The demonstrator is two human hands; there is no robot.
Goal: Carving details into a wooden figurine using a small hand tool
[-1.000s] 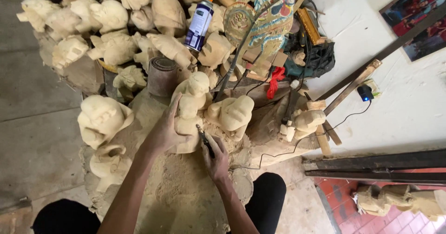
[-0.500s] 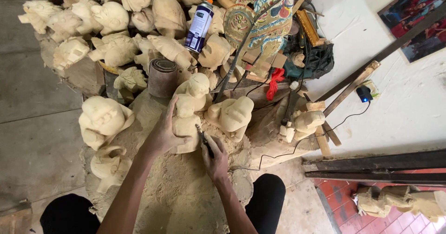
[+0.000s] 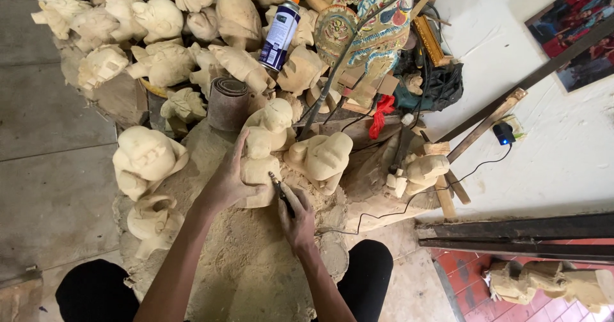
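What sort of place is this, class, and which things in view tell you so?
Most likely a woodcarver's workshop. Pale unfinished carved figures are piled about, the left hand steadies one figure while the right hand works it with a small carving tool, and sawdust covers the work surface.

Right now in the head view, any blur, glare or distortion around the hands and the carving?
Head view: soft, even daylight with weak shadows; the white wall at right is bright, near blown out. Left hand, the pale wooden figure it grips and the right hand with its dark carving tool are fairly sharp. Wide-angle stretch shows at the edges; the spray can shows slight sheen.
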